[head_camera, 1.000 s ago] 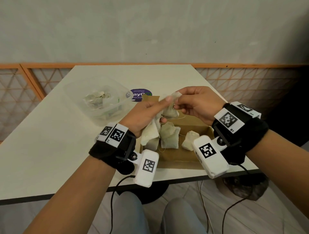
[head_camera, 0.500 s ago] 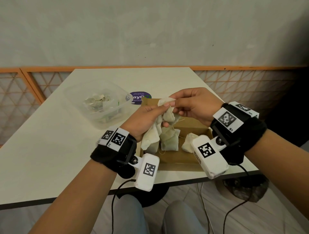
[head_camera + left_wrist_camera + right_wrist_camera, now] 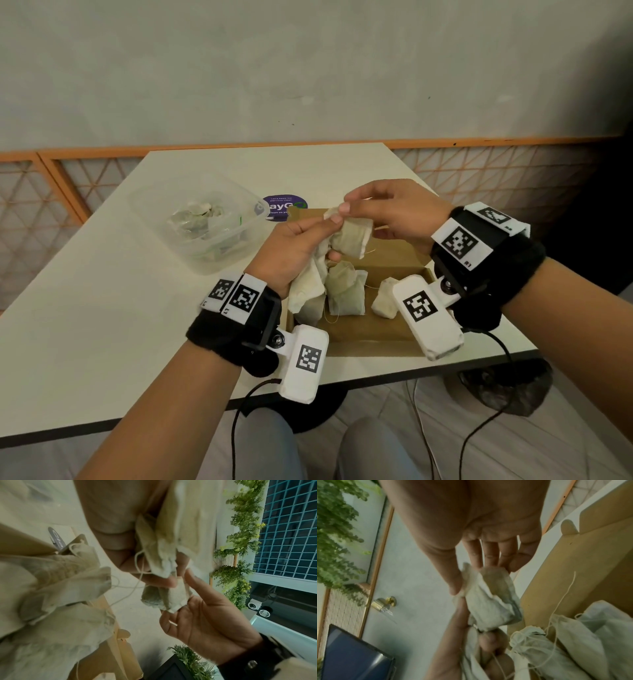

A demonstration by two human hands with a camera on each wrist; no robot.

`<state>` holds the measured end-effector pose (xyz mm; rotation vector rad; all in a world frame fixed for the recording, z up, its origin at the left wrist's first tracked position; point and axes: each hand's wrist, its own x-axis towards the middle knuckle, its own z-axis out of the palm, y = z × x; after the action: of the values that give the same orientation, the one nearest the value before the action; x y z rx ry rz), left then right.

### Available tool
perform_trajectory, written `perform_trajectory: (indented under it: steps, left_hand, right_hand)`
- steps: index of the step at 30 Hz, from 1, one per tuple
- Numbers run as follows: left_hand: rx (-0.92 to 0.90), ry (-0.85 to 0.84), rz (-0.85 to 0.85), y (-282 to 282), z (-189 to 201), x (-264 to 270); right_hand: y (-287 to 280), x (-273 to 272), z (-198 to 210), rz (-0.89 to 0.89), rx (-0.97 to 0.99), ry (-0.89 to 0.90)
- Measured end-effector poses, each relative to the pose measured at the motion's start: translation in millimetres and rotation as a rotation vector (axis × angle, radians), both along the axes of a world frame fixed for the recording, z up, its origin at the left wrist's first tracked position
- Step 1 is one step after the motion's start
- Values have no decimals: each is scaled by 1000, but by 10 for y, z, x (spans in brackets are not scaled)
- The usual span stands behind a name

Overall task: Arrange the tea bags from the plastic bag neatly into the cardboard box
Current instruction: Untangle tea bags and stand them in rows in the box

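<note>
Above the brown cardboard box (image 3: 363, 330), both hands hold one pale tea bag (image 3: 352, 236). My right hand (image 3: 346, 210) pinches its top corner between thumb and forefinger. My left hand (image 3: 320, 236) grips the bag's lower end and also holds a bunch of other tea bags (image 3: 308, 286) that hang down from the palm. The right wrist view shows the pinched tea bag (image 3: 489, 601) between the two hands; in the left wrist view the same tea bag (image 3: 164, 597) shows. Several tea bags (image 3: 344, 291) stand in the box.
A clear plastic container (image 3: 197, 222) with more tea bags sits on the white table (image 3: 85, 325) to the left of the box. A round purple sticker (image 3: 284, 207) lies behind the box. The table's near edge runs just below my wrists.
The right hand's pinch has shifted up to the tea bag's top corner and lifted it slightly; the bag now hangs stretched between both hands. The left hand has stayed over the box.
</note>
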<state>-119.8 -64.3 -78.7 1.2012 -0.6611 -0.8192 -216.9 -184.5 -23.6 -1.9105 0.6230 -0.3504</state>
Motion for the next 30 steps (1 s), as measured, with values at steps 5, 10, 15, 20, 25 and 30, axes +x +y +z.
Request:
perform_trajectory:
  steps: [5,10,15,20,25,30]
  left_hand:
    - [-10,-36,70,43,-40,46]
    - [-15,-81,118,59,-35,52]
    - [-19,-105,196,59,-22,97]
    - [-65,-104,199,72,-1,100]
    - [-97,-134,221,152,6,197]
    - [-7,-276,99,117,97,150]
  right_hand:
    - [-116,-93,-16,31,145,-11]
    - [-143,-94,-62,53,216,-49]
    - [-142,-99,-41,108,169,0]
    - [-179,-92,-57,54,140,-27]
    - [-278,-131,-50,8,189,-47]
    - [-275,-94,-29,51,167,-10]
